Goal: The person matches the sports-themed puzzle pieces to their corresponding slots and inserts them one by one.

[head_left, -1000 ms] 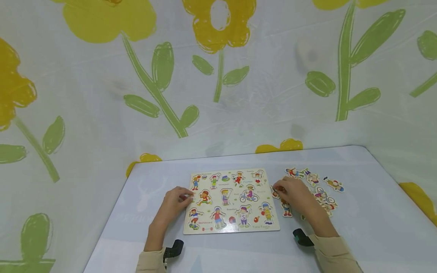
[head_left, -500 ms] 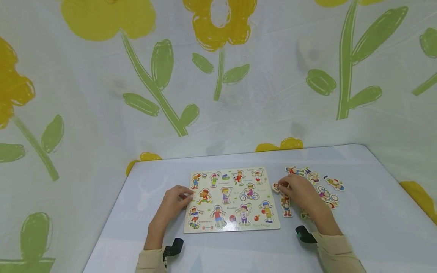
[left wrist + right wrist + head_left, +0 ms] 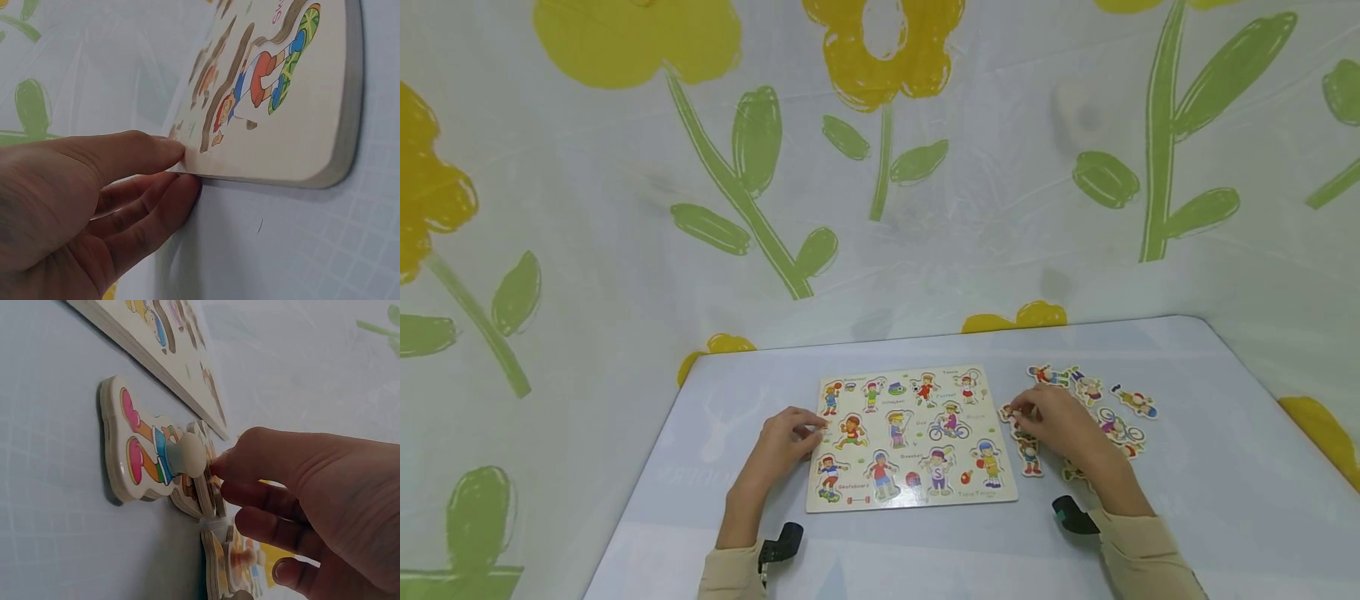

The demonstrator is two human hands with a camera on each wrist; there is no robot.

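Note:
A wooden peg puzzle board (image 3: 876,498) printed with sports figures lies flat on the table. My left hand (image 3: 780,442) holds its left edge, with the thumb (image 3: 159,154) on top and curled fingers against the edge from below. Off the board's right side, my right hand (image 3: 1056,421) pinches at a small figure-shaped puzzle piece (image 3: 1006,412); its knob is hidden by the fingers. Just nearer to me lies another puzzle piece with pink-red shoes (image 3: 140,440), its pale round knob (image 3: 192,455) facing up in the right wrist view.
More loose pieces lie around and beyond the right hand, among them a cyclist piece (image 3: 1120,427), a piece at the far right (image 3: 1135,404) and one at the back (image 3: 1048,377). A flower-printed cloth (image 3: 985,208) rises behind the table.
My right hand has shifted slightly right among the loose pieces, and more of the small piece at its fingertips shows. The left hand stays at the board's edge.

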